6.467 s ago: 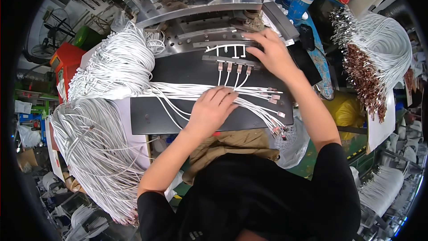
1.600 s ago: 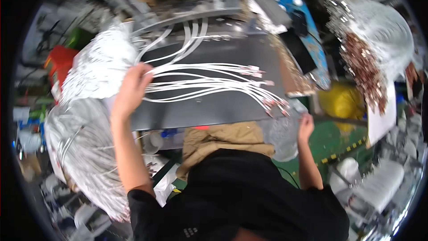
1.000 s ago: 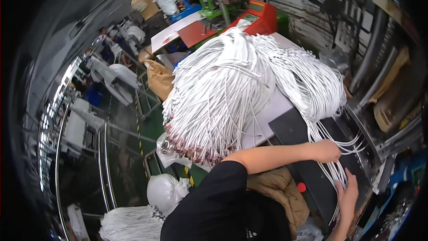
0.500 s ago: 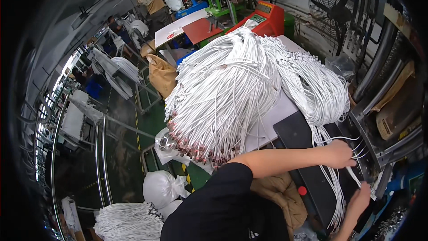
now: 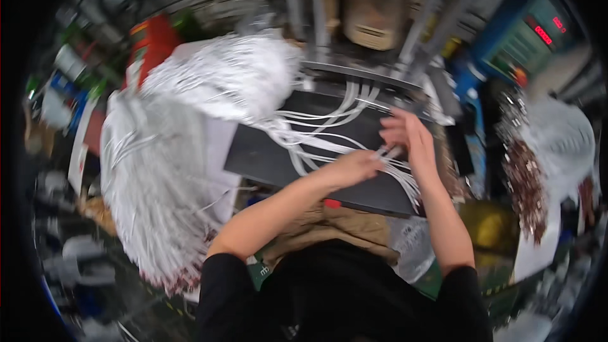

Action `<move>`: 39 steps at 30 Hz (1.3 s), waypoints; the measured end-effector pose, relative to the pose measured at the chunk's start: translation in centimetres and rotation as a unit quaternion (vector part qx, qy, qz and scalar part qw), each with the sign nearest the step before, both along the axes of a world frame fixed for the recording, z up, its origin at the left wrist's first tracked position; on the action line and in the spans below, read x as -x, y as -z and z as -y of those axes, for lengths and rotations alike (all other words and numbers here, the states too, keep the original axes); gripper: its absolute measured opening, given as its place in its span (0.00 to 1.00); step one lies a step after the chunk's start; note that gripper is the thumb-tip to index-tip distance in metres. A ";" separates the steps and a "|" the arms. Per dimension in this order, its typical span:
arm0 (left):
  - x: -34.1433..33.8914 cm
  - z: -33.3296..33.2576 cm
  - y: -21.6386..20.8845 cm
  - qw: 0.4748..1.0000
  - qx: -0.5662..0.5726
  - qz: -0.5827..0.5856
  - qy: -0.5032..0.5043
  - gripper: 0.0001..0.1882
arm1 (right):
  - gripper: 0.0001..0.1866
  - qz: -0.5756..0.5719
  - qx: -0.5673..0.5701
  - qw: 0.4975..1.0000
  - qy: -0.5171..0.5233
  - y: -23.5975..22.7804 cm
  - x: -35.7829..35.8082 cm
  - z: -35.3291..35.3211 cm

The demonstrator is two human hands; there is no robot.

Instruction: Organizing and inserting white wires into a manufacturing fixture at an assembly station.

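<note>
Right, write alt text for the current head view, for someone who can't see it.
A person's left hand and right hand, both blurred, are close together over white cables on a black work surface. A metal machine frame stands beyond, and large heaps of white cable lie to the left.

Motion blur is softening the fingers (image 5: 394,129), glare is whitening the cable pile (image 5: 221,76) left of them, dark fisheye vignetting is encircling them.
</note>
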State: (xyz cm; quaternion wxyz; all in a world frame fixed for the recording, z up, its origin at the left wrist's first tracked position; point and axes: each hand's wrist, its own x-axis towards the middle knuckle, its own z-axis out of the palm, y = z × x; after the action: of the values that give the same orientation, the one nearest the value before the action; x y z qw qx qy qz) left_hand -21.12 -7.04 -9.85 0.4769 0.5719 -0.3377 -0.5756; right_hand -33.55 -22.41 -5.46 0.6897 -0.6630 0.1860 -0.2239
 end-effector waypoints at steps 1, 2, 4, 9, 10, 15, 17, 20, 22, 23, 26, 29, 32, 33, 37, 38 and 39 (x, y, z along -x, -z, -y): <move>-0.5 0.0 -0.7 0.999 -0.012 -0.020 0.023 0.13 | 0.27 0.042 -0.063 0.997 0.028 0.7 0.3 1.6; -0.8 0.3 -1.1 0.998 -0.024 -0.037 0.042 0.14 | 0.27 0.041 -0.060 0.996 0.058 1.7 0.6 3.0; 0.0 1.2 -1.0 0.996 -0.033 -0.059 0.052 0.14 | 0.25 0.036 0.162 0.986 0.010 3.5 0.8 4.2; -0.9 1.1 0.2 0.981 -0.062 -0.186 0.010 0.14 | 0.17 -0.088 0.156 0.984 -0.024 2.4 1.8 -1.1; -1.0 1.1 0.4 0.971 -0.069 -0.228 0.006 0.14 | 0.18 -0.079 0.127 0.989 0.007 2.5 2.3 -0.3; -3.0 3.0 -0.5 0.986 0.002 -0.099 -0.136 0.14 | 0.17 -0.322 0.366 0.850 -0.198 0.9 4.5 0.2; -3.2 4.8 0.1 0.985 0.016 -0.092 -0.148 0.13 | 0.17 -0.250 0.446 0.852 -0.108 1.4 3.2 0.6; -3.1 5.6 0.8 0.986 0.022 -0.076 -0.149 0.13 | 0.17 -0.100 0.578 0.805 0.086 3.0 0.8 2.8; -2.7 6.1 1.2 0.988 0.012 -0.055 -0.143 0.13 | 0.19 -0.114 0.664 0.731 0.109 4.7 -0.3 5.3; -2.7 6.0 1.2 0.989 0.010 -0.051 -0.139 0.13 | 0.20 -0.120 0.702 0.692 0.118 5.1 -0.7 5.5; -2.6 5.6 1.4 0.988 0.029 -0.051 -0.141 0.14 | 0.19 -0.079 0.663 0.740 0.082 5.4 -0.8 5.1; -2.9 5.2 1.6 0.991 0.006 -0.042 -0.128 0.13 | 0.19 -0.116 0.493 0.862 0.030 5.4 -0.6 4.7; -3.0 5.3 1.3 0.994 -0.009 -0.029 -0.106 0.13 | 0.19 -0.208 0.155 0.965 -0.039 4.5 -0.2 5.2; -3.0 5.4 1.2 0.996 -0.016 -0.019 -0.090 0.13 | 0.20 -0.188 0.079 0.978 -0.035 4.8 -0.1 5.7; -2.6 6.0 0.8 0.997 -0.023 -0.001 -0.069 0.12 | 0.21 -0.152 -0.045 0.987 0.017 6.1 0.1 5.5; -2.5 6.0 0.8 0.997 -0.021 0.004 -0.069 0.13 | 0.20 -0.159 -0.014 0.986 0.055 6.4 -0.2 4.9; -2.3 6.1 0.9 0.997 -0.022 0.004 -0.067 0.13 | 0.19 -0.166 0.017 0.982 0.094 6.7 -0.2 4.4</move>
State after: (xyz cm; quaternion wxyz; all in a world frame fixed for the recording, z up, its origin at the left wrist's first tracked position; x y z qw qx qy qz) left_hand -18.77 -13.12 -10.78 0.5008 0.6056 -0.2875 -0.5474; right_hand -33.34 -26.85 -12.14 0.6140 -0.6821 0.3552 -0.1776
